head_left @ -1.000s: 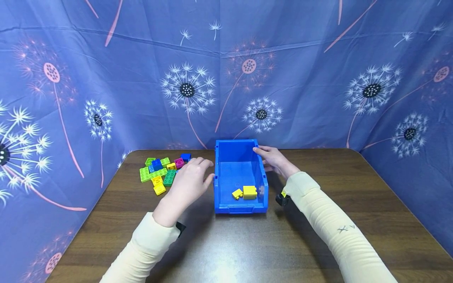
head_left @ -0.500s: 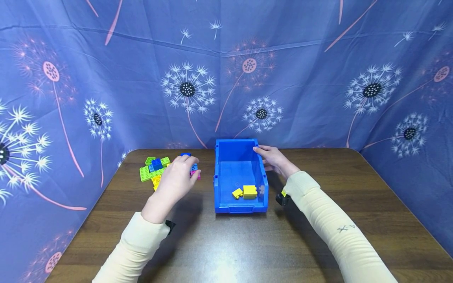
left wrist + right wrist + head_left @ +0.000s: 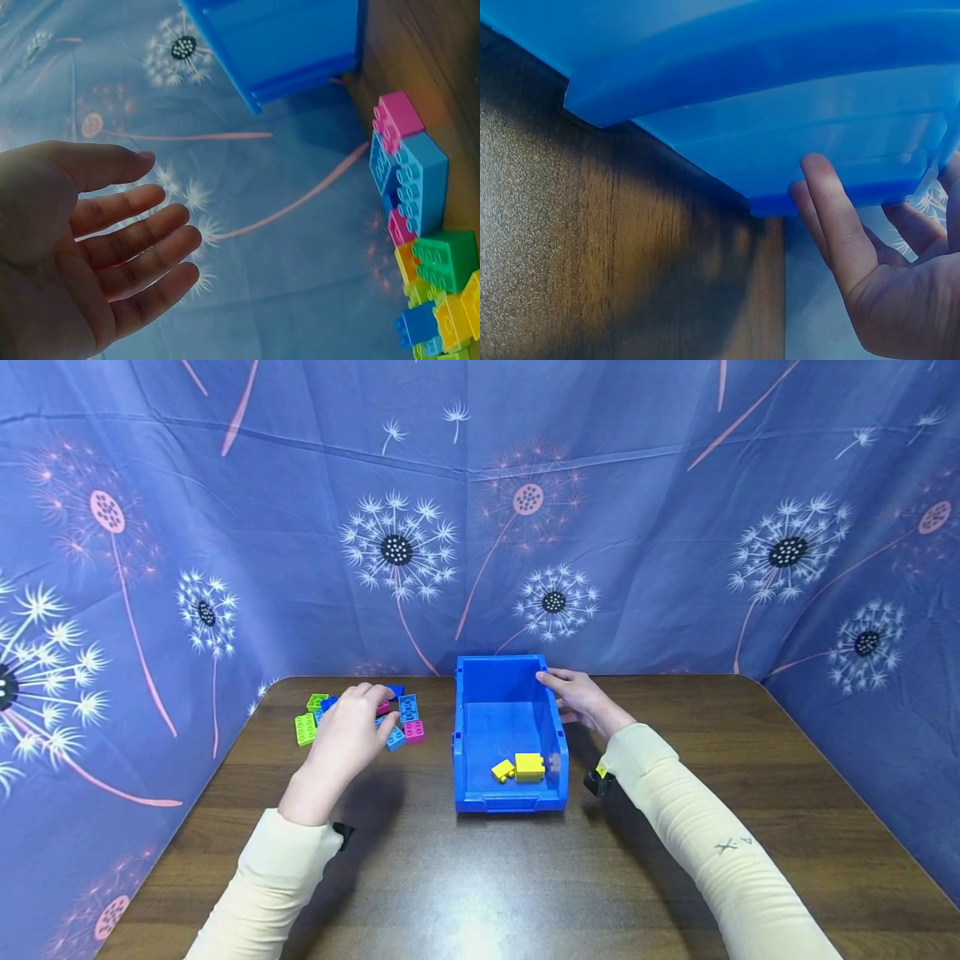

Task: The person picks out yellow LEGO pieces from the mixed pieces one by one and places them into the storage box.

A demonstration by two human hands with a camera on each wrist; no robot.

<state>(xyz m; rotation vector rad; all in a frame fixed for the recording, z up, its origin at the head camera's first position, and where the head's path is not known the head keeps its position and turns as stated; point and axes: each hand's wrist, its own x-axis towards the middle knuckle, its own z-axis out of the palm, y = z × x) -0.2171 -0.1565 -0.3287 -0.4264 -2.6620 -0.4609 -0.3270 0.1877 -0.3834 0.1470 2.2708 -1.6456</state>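
Left hand (image 3: 347, 732) had travelled from the blue plastic bin's (image 3: 510, 693) side toward 10 o'clock — it hovered over the pile of coloured plastic bricks (image 3: 401, 720), fingers relaxed and apart, empty. Right hand (image 3: 581, 697) remained against the bin's rim, fingers extended. Two yellow bricks (image 3: 521, 767) lay inside; nothing blocked the pile.

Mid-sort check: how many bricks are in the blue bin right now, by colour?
Yellow: 2, a small yellow brick and a large yellow brick
Other colours: 0
Total in the blue bin: 2
The loose pile under the left hand is partly hidden, so it is not counted.
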